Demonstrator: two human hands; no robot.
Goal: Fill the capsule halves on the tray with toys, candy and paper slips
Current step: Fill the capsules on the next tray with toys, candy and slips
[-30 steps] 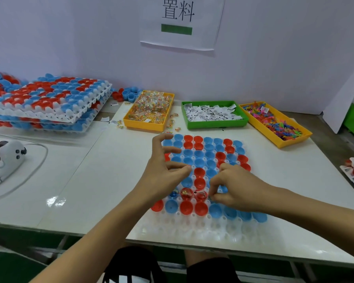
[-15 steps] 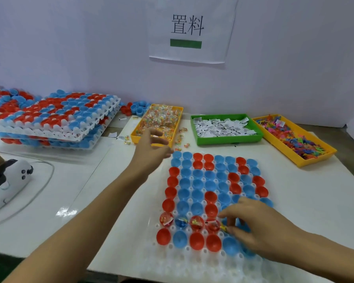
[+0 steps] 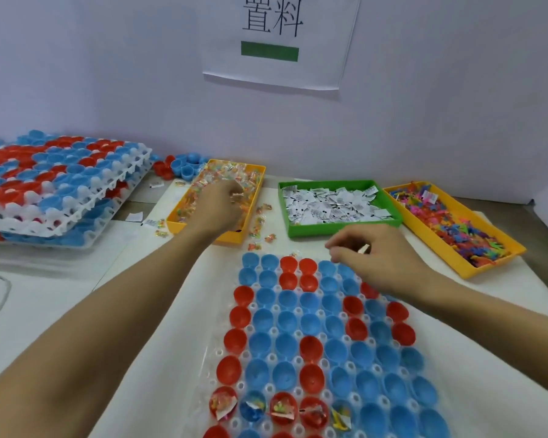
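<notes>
Red and blue capsule halves (image 3: 310,324) fill the clear tray (image 3: 222,352) on the desk (image 3: 76,298) (five near ones hold fillings). The left hand (image 3: 217,205) digs curled fingers into the candy bin (image 3: 225,197); the right hand (image 3: 374,254) pinches a paper slip (image 3: 363,248) above the tray.

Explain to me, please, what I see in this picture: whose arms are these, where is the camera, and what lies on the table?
The camera sits on a person's head and looks down at their two bare arms. The left hand reaches into the candy bin. The right hand hovers over the capsule tray, pinching something small and pale; what it is I cannot tell. Behind are a green bin of paper slips and a yellow bin of toys. Five capsule halves in a near row are already filled.
</notes>
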